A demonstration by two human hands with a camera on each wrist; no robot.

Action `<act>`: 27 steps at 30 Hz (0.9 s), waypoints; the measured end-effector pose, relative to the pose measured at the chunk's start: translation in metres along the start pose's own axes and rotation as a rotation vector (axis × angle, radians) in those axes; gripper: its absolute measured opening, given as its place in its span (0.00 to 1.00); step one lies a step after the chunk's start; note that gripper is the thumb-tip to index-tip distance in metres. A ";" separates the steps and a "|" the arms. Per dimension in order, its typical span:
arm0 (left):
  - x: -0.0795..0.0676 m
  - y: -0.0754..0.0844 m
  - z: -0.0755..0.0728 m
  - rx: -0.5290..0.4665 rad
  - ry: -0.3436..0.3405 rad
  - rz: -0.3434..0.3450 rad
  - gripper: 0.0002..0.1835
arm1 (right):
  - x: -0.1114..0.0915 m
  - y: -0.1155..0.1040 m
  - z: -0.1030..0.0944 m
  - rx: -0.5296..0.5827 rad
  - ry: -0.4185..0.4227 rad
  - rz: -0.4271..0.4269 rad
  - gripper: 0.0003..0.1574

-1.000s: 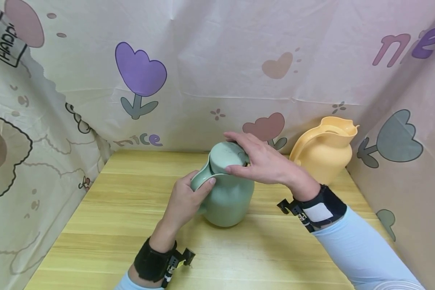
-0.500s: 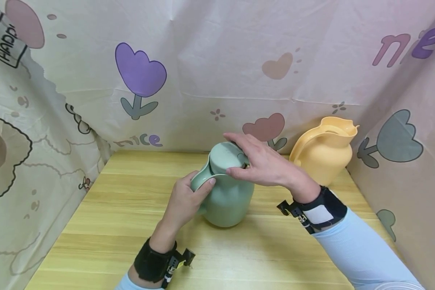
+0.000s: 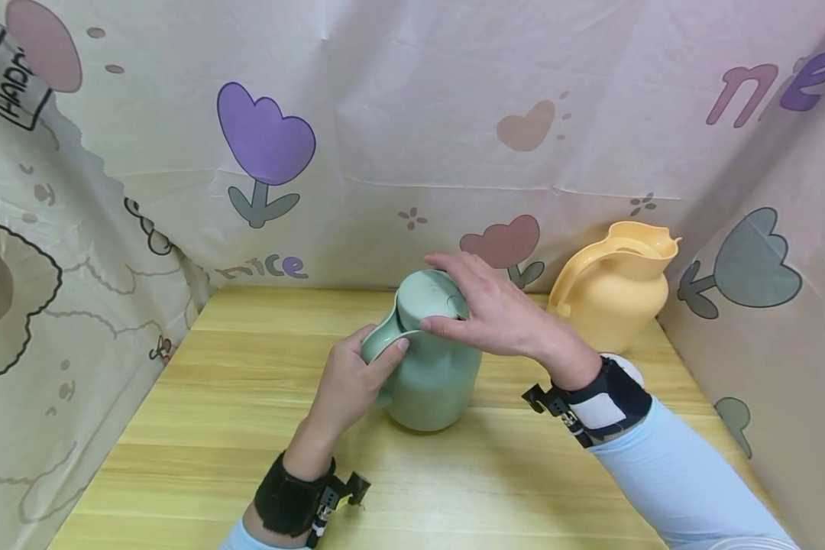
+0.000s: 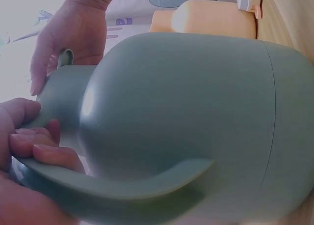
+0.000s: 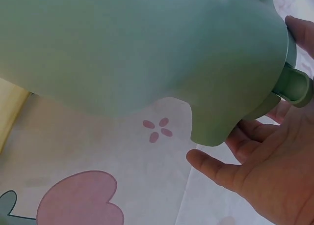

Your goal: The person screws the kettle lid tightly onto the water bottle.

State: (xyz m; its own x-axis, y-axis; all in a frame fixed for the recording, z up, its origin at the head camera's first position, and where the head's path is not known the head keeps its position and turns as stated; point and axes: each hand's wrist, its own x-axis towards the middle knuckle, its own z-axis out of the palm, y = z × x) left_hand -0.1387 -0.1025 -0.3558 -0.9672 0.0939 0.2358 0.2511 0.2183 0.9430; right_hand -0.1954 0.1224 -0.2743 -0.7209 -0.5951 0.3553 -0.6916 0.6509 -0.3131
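A green thermos jug (image 3: 433,382) stands upright on the table, its lid (image 3: 426,298) seated in the mouth. My left hand (image 3: 351,378) grips the jug's handle (image 4: 132,185) near the top, fingers curled round it and thumb on its upper side. My right hand (image 3: 488,305) holds the lid from above, thumb at the near edge and fingers reaching over the far side. In the right wrist view, a green lever (image 5: 294,85) on the lid juts out beside the right palm, and one finger stretches out near the spout. Part of the lid is hidden under the right hand.
A yellow jug (image 3: 615,294) with its top uncovered stands at the back right, against the printed cloth (image 3: 399,99). Beside it a white rounded thing (image 3: 626,368) shows partly behind my right wrist. The wooden table (image 3: 247,367) extends round the green jug.
My right hand and wrist have shifted slightly left and down over the lid, uncovering the white rounded thing. The left hand and the green jug have stayed in place.
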 end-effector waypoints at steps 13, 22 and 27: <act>-0.001 0.000 0.000 -0.012 -0.001 0.016 0.18 | 0.001 -0.005 -0.005 0.033 -0.017 -0.022 0.48; 0.000 -0.001 0.000 -0.011 0.000 0.009 0.19 | 0.000 -0.006 -0.001 0.016 -0.005 0.021 0.48; 0.000 -0.001 0.000 -0.005 0.001 0.012 0.19 | 0.001 -0.006 0.000 0.015 -0.006 0.030 0.49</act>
State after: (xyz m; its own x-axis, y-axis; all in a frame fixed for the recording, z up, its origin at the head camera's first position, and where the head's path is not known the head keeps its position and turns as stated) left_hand -0.1386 -0.1027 -0.3567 -0.9643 0.0955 0.2470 0.2622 0.2124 0.9413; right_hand -0.1920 0.1184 -0.2718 -0.7415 -0.5781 0.3404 -0.6702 0.6615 -0.3366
